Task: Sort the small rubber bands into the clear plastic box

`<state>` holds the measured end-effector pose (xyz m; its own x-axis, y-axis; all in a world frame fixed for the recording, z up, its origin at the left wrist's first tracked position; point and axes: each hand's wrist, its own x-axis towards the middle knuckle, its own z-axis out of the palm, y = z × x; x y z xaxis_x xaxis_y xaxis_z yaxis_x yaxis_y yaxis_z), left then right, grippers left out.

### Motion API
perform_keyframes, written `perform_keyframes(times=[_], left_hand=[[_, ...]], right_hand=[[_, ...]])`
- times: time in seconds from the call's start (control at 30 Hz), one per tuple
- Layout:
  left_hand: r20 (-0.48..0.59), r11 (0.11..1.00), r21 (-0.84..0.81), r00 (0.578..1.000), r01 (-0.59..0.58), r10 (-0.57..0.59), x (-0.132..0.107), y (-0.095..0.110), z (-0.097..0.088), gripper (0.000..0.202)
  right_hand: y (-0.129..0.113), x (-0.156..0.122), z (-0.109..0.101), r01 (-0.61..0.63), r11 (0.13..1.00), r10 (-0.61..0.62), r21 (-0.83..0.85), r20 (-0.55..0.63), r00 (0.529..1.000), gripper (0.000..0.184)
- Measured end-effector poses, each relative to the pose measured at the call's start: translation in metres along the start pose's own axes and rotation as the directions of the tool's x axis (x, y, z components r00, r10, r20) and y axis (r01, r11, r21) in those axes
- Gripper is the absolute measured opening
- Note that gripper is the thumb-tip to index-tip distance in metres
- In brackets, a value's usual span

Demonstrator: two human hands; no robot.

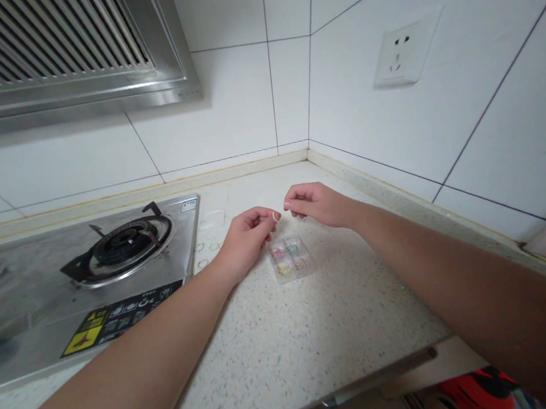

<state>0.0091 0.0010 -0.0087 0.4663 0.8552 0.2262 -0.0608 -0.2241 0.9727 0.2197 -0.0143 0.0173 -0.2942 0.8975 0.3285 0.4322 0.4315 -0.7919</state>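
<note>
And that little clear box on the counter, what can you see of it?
The clear box looks like rigid plastic, squarish, divided into four compartments holding small coloured pieces, pinkish, green and yellow among them. It lies flat on the speckled countertop, close to the left hand; whether they touch isn't clear, nor whether the box is lidded.

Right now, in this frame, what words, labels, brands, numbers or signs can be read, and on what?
No text is readable.
Black-and-yellow label on the stove: pictures and lettering, too small and blurred.
Blue-and-white sticker at the stove's corner: too small.
Range hood, lower edge: faint mark, illegible.
Clear divided box: no lettering discernible.
</note>
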Motion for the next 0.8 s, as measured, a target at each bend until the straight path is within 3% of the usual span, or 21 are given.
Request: perform_keyframes(times=[0.13, 0.4, 0.63, 0.8], left_hand=[[0.015, 1.0, 0.001, 1.0, 0.0, 0.0, 0.0, 0.0004, -0.0001, 0.028], [0.016, 1.0, -0.007, 1.0, 0.026, -0.026, -0.0017, 0.0028, 0.0011, 0.026], [0.024, 0.999, -0.023, 0.999, 0.025, -0.024, -0.0022, 0.003, 0.0004, 0.028], [0.001, 0.999, -0.045, 1.0, 0.012, -0.012, -0.0005, 0.0008, -0.0001, 0.029]], right_hand=[[-0.0019, -0.0019, -0.0023, 0.002, 0.98, 0.001, -0.2, 0.015, 1.0, 0.032], [0.0002, -0.002, -0.0042, -0.009, 0.936, 0.015, -0.352, 0.014, 1.0, 0.028], [-0.0018, -0.002, -0.0051, 0.006, 0.94, 0.003, -0.341, 0.024, 1.0, 0.027], [-0.0023, -0.001, 0.0032, -0.019, 0.987, 0.036, -0.16, 0.105, 0.994, 0.026]])
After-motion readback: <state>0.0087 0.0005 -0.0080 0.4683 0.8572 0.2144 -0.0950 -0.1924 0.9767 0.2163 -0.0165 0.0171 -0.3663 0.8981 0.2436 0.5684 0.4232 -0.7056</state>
